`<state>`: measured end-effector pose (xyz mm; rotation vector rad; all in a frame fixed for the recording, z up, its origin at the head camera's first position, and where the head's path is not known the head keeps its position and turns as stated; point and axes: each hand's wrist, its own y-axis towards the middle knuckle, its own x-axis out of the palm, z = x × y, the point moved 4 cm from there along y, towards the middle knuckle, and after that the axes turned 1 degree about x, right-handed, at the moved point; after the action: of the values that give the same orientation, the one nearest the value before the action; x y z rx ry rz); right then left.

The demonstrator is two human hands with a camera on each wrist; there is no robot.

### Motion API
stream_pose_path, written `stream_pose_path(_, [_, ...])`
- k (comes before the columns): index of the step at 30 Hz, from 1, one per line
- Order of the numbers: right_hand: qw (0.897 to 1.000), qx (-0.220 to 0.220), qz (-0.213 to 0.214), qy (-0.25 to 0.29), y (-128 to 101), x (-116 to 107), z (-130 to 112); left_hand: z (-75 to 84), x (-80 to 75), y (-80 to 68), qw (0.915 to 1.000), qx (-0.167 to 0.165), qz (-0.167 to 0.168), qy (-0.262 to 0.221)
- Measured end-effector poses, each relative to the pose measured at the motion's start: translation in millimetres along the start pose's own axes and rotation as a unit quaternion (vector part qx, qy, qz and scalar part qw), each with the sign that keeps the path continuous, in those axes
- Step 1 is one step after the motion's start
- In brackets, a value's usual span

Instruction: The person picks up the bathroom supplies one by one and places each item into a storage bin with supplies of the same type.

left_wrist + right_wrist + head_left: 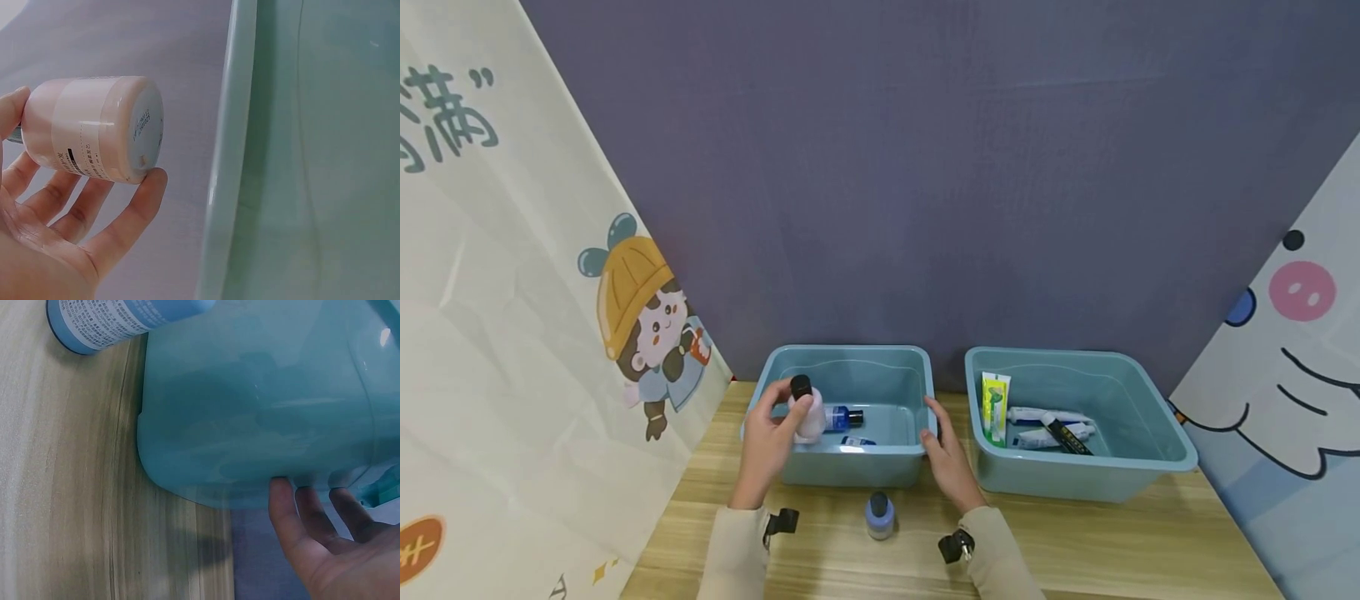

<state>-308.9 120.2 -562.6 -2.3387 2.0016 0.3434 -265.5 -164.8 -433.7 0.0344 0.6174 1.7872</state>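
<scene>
My left hand holds a pale pink bottle with a black cap, tilted over the left part of a blue-green plastic bin. In the left wrist view, the thumb is near the cap end and the fingers lie under the bottle, its pale base showing. My right hand grips the bin's right rim at the front corner; in the right wrist view its fingertips touch the outer wall. Inside the bin lie a blue bottle with a black cap and a small blue-and-white item.
A blue bottle with a dark cap stands on the wooden table in front of the bin. To the right, a second blue-green bin holds a yellow-green tube and several other tubes. A dark wall panel rises behind.
</scene>
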Motion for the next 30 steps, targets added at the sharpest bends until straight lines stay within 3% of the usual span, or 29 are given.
stream_pose_path(8, [1.000, 0.003, 0.006, -0.007, 0.3, 0.0, 0.7, 3.1, -1.5, 12.3, 0.9994, 0.034, -0.002, 0.011])
stream_pose_path(16, [1.000, -0.008, 0.025, -0.003, -1.7, 0.9, 0.0, 4.9, 0.3, 28.6, 0.9992, 0.035, -0.016, 0.013])
stream_pose_path(30, [1.000, 0.003, 0.011, -0.007, -2.6, -0.2, -2.9, -6.5, -1.2, 53.7, 0.9982, 0.036, -0.043, 0.019])
